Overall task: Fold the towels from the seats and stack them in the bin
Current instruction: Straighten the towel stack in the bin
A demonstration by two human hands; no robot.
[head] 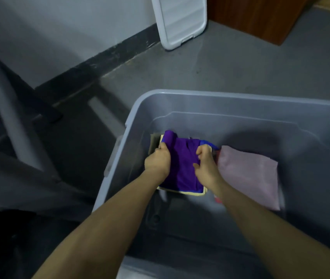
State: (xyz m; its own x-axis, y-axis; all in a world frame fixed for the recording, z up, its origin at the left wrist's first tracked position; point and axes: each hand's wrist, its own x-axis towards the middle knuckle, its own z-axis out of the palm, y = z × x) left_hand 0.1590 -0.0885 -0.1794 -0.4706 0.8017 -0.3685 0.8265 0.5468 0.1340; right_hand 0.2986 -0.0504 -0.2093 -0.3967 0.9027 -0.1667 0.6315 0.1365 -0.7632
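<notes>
Dim interior. A grey floor meets a pale wall along a dark baseboard. A white plastic lid stands on the floor, leaning at the wall. Brown wooden furniture occupies the upper right; a grey tubular chair leg slants at left.

Both hands' grip on purple towel

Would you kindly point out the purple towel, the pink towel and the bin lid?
purple towel [182,168], head view, flat middle between the hands
pink towel [248,174], head view, centre of top face
bin lid [180,19], head view, ribbed middle
</notes>
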